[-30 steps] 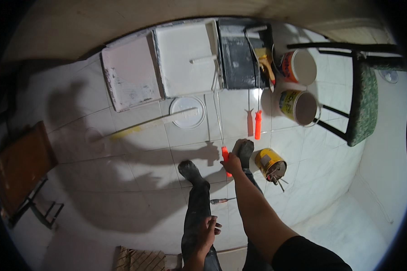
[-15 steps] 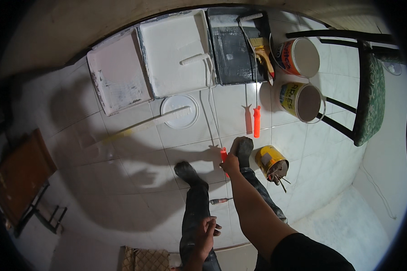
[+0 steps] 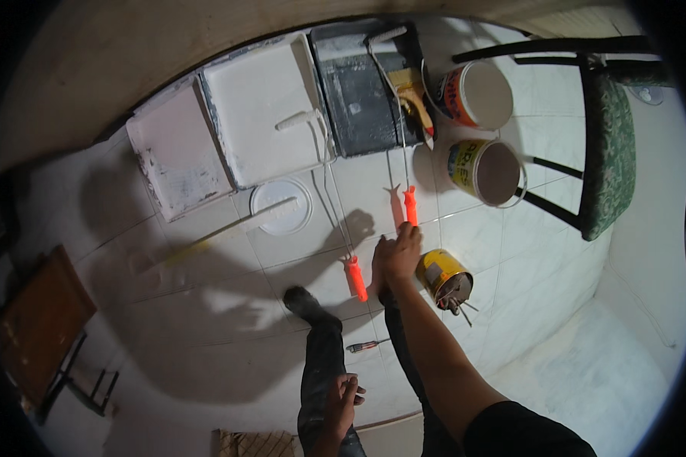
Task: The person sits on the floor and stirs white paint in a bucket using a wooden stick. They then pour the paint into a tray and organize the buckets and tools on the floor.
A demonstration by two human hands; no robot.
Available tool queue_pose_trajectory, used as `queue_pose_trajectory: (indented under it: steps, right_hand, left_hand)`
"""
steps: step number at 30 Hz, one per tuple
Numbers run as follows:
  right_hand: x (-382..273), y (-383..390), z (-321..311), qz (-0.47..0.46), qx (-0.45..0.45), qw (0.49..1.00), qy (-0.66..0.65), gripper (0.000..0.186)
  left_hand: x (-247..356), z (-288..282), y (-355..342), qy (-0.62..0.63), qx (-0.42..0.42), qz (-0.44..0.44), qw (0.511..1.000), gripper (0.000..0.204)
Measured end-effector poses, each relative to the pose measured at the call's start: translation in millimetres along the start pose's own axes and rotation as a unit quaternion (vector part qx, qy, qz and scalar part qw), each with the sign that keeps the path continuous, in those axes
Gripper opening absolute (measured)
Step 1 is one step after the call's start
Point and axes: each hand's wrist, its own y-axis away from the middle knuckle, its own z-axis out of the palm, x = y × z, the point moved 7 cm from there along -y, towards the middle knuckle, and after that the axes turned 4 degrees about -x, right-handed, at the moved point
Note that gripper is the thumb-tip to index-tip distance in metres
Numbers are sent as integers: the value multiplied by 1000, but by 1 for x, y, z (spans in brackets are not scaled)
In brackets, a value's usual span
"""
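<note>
My right hand point(image 3: 401, 255) reaches down beside my right foot, its bent fingers over the lower end of an orange paint roller handle point(image 3: 411, 204). That roller's wire frame runs up to the black paint tray point(image 3: 366, 103), where its cover lies. Left of this hand, a second paint roller's orange handle point(image 3: 357, 279) rests on the floor. Its pale cover point(image 3: 297, 119) is in the white tray point(image 3: 244, 80). My left hand point(image 3: 344, 400) hangs over my left leg, fingers loosely curled, with nothing visible in it. A yellow can point(image 3: 434, 273) stands right of my right hand.
A paintbrush point(image 3: 411, 95) lies across the black tray. Two paint buckets point(image 3: 484, 95) stand right of it, near a green-seated chair point(image 3: 613, 152). A pinkish tray point(image 3: 179, 152), a white lid point(image 3: 282, 217) under a long stick point(image 3: 221, 236), and a screwdriver point(image 3: 363, 346) lie about.
My right hand has left the nearer roller handle and moved up and right to the other orange handle. The view has shifted slightly. My left hand is much the same.
</note>
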Motion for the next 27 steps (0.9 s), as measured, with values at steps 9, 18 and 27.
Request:
queue_pose_trajectory:
  steps: [9,18,27]
  right_hand:
    - [104,-78,44,110,-159,979,-72,39]
    - [63,-51,47,131,-113,972,-158,45]
    - [9,36,-114,36,-55,996,-52,37]
  left_hand:
    - [9,2,-5,-16,17,10,1000,42]
    - [4,6,-12,-25,-2,5,1000,45]
    - [8,32,-8,-113,-4,64,991,43]
